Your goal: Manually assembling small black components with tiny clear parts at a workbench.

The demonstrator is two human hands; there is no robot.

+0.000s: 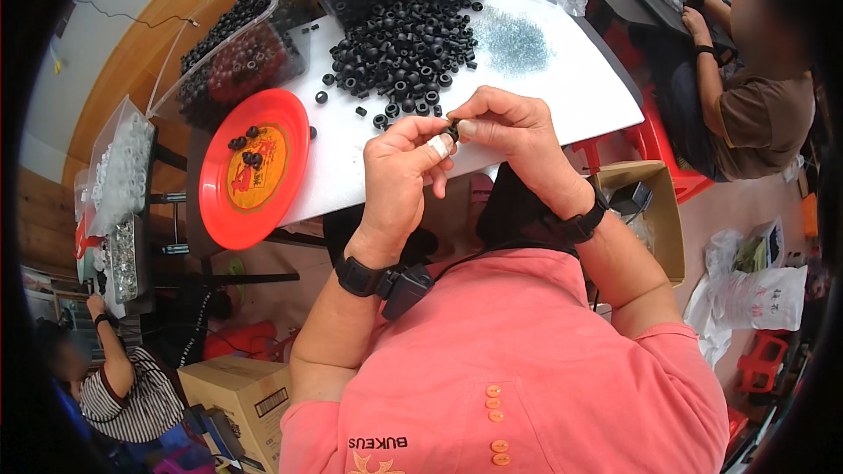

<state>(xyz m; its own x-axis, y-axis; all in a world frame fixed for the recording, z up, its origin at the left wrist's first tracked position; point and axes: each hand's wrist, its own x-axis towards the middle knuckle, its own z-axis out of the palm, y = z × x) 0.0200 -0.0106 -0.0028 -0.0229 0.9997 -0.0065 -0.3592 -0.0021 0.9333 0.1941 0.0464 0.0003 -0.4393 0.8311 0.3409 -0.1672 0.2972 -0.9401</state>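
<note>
In front of my chest, at the table's near edge, both hands meet fingertip to fingertip. My left hand [395, 177] is closed, pinching a small black plastic part [453, 128] between thumb and fingers; white tape wraps one of its digits. From the other side my right hand [520, 130] grips the same part, its thumb and forefinger pressed together. The fingers cover most of the part, so its exact shape is hidden. Just beyond lies a heap of small black round and ring-like plastic parts [399, 53]. Several joined black pieces [253, 160] rest on a red plate [297, 136] at the left.
Clear bins [303, 35] of black parts line the white table's [588, 92] far side. Tiny clear-blue pieces [516, 42] are spread right of the heap. One person [760, 114] sits at the far right, another [132, 395] at lower left. A cardboard box [672, 241] stands beside my right arm.
</note>
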